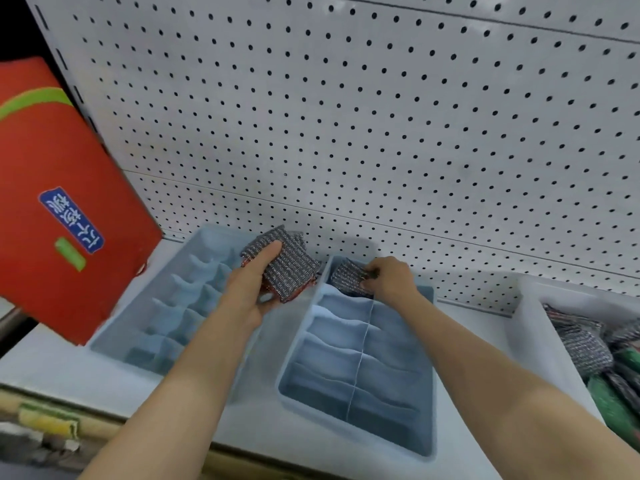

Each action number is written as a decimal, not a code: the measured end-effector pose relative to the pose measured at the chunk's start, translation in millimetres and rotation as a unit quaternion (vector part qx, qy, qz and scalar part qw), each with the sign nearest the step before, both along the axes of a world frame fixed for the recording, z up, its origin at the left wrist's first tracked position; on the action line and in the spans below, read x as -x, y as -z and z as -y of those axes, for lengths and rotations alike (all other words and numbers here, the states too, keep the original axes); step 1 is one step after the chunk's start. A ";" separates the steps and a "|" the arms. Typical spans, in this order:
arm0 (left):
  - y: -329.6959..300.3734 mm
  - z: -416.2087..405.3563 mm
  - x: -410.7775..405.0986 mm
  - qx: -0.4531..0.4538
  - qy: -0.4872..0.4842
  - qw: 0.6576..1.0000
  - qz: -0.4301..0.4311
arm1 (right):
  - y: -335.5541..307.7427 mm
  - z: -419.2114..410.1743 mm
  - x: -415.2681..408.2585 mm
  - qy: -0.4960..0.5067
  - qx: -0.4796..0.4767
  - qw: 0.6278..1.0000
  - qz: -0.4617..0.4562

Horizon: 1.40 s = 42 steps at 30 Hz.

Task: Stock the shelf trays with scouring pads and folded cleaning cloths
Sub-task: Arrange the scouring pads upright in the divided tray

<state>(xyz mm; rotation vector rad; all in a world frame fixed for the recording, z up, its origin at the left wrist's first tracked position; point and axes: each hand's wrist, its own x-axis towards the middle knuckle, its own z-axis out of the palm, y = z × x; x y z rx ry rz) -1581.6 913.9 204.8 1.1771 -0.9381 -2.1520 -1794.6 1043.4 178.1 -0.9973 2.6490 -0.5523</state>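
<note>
Nearest the front edge of the white shelf (52,368), two bare forearms reach forward over a pair of pale blue divided trays. Closest is the right tray (426,445), split by thin partitions into two columns of compartments, most of which look bare. At its far left compartment the right hand (393,278) has its fingers (367,284) curled down onto a grey metallic scouring pad (346,277), pinching it as it sits in that slot. Just to the left, above the gap between the trays, the left hand (249,287) holds a small stack of scouring pads (287,263), grey with reddish edging, thumb laid flat across the top and the other fingers tucked underneath. Beneath and beyond it lies the left tray (145,327), its compartments looking unfilled. Off to the right stands a white bin (533,327) heaped with more grey pads and green cloths (613,400). On the left a red carton (62,188) with a blue label leans at a tilt over the shelf. Behind everything rises a white pegboard back panel (346,116).
</note>
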 end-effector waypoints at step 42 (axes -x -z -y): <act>15.2 -3.6 13.2 0.014 -0.020 0.999 -0.038 | 5.6 -3.1 -26.1 0.201 0.276 0.937 0.076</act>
